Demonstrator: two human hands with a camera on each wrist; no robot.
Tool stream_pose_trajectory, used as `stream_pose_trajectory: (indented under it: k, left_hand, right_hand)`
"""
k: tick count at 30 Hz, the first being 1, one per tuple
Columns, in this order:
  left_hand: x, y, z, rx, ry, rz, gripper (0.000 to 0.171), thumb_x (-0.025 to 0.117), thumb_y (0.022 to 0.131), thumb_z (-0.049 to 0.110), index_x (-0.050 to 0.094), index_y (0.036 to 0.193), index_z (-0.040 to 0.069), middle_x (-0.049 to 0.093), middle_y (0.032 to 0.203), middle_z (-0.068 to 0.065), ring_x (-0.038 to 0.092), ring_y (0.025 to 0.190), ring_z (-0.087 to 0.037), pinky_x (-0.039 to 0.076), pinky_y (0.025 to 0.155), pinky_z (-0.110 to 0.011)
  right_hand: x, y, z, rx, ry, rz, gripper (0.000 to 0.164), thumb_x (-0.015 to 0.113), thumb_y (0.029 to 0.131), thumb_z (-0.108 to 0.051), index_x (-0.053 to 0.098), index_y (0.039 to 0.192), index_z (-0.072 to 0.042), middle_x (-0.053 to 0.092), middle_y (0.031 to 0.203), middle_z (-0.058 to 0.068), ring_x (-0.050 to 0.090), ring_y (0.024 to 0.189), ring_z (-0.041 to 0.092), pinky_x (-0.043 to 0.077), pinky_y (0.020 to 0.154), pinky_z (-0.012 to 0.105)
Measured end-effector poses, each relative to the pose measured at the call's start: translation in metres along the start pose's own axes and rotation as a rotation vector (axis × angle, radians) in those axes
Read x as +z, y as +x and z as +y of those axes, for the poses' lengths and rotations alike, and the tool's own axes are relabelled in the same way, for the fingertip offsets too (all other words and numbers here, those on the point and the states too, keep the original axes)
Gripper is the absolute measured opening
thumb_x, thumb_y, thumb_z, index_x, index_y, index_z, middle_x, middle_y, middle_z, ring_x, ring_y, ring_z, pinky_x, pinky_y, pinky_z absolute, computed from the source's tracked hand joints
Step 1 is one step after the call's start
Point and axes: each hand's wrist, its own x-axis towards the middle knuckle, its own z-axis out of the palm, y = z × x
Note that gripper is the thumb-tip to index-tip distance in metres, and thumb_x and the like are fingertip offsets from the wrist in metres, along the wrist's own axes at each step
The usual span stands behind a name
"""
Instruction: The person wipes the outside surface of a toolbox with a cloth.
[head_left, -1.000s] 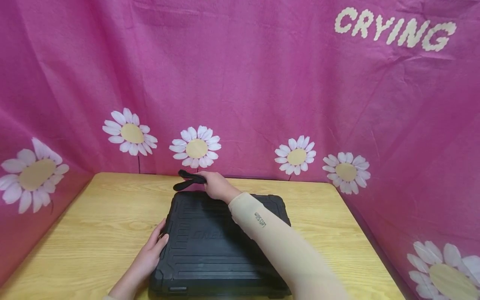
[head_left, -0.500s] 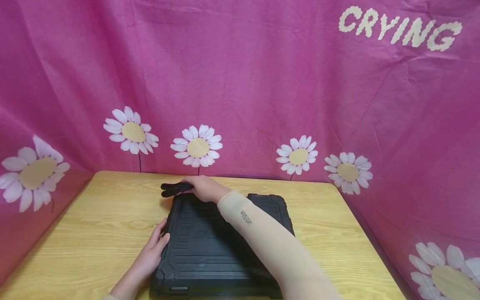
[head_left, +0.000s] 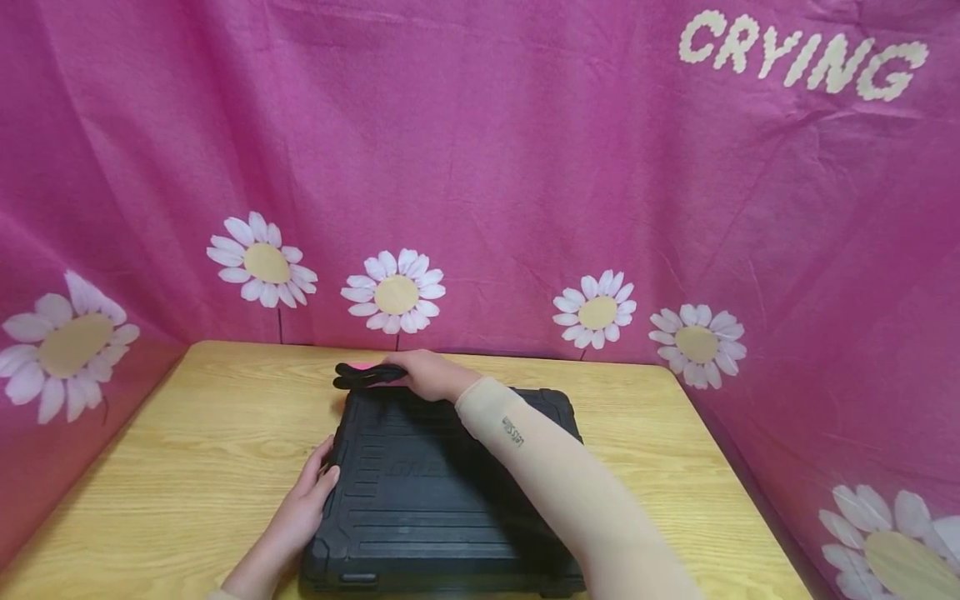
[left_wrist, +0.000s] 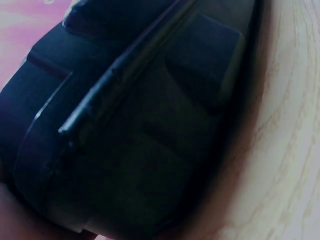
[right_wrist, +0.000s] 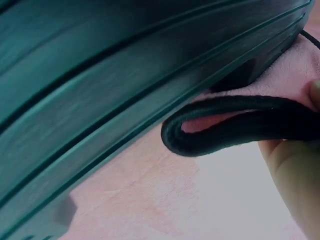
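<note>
Black strap (right_wrist: 215, 144), case (head_left: 420, 517) in gripping hands (head_left: 303, 496) (head_left: 431, 375)

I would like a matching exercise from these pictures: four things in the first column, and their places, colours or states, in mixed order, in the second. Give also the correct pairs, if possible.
Things
1. left hand
2. strap
3. case
4. hanging cloth

Places, colours, states
A. pink
B. lying on the table
C. at one side of the case
D. folded over, held by the right hand

Correct pairs: 1-C, 2-D, 3-B, 4-A
</note>
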Motion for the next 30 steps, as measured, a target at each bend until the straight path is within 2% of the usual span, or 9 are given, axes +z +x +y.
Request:
stream_pose_trajectory:
  k: [7,13,20,25,30]
  left_hand:
    - [0.001,-0.001,0.0,0.007,-0.016,-0.005,0.062,0.029,0.113,0.029,0.002,0.167,0.013,-0.002,0.172,-0.022,0.0,0.158,-0.046,0.007,0.123,-0.068]
    - [0.0,-0.002,-0.001,0.019,-0.017,-0.005,0.061,0.029,0.113,0.029,0.003,0.167,0.013,-0.001,0.173,-0.021,-0.001,0.159,-0.045,0.005,0.123,-0.068]
    - [-0.002,0.0,-0.001,0.017,0.001,-0.007,0.062,0.029,0.113,0.031,0.002,0.167,0.014,-0.001,0.173,-0.02,-0.003,0.159,-0.045,0.004,0.123,-0.069]
    - [-0.001,0.0,-0.001,0.024,0.002,-0.002,0.062,0.03,0.113,0.03,0.003,0.167,0.013,0.001,0.173,-0.021,-0.001,0.158,-0.046,0.005,0.123,-0.069]
    - [-0.001,-0.001,-0.001,0.002,-0.011,-0.009,0.062,0.029,0.113,0.031,0.002,0.167,0.015,-0.002,0.173,-0.02,-0.002,0.159,-0.045,0.005,0.123,-0.068]
  right_hand:
    - [-0.003,-0.011,0.015,-0.034,0.024,0.001,0.035,0.055,0.1,0.004,0.067,0.131,-0.009,0.071,0.121,0.007,0.062,0.107,0.02,0.049,0.108,0.035]
    - [-0.004,-0.018,0.025,-0.002,0.033,-0.011,0.04,0.055,0.099,0.005,0.064,0.135,-0.01,0.069,0.125,0.007,0.06,0.11,0.02,0.048,0.11,0.037]
    - [-0.009,-0.026,0.029,0.023,0.042,-0.034,0.032,0.056,0.102,-0.001,0.066,0.131,-0.01,0.07,0.122,0.006,0.063,0.109,0.019,0.049,0.108,0.036]
    - [-0.011,-0.032,0.036,0.0,0.038,-0.022,0.025,0.056,0.103,-0.002,0.067,0.124,-0.008,0.071,0.116,0.007,0.064,0.108,0.02,0.05,0.107,0.037]
    - [-0.011,-0.039,0.045,-0.003,0.02,-0.017,0.021,0.058,0.102,-0.003,0.068,0.12,-0.008,0.072,0.112,0.007,0.065,0.105,0.019,0.052,0.104,0.036]
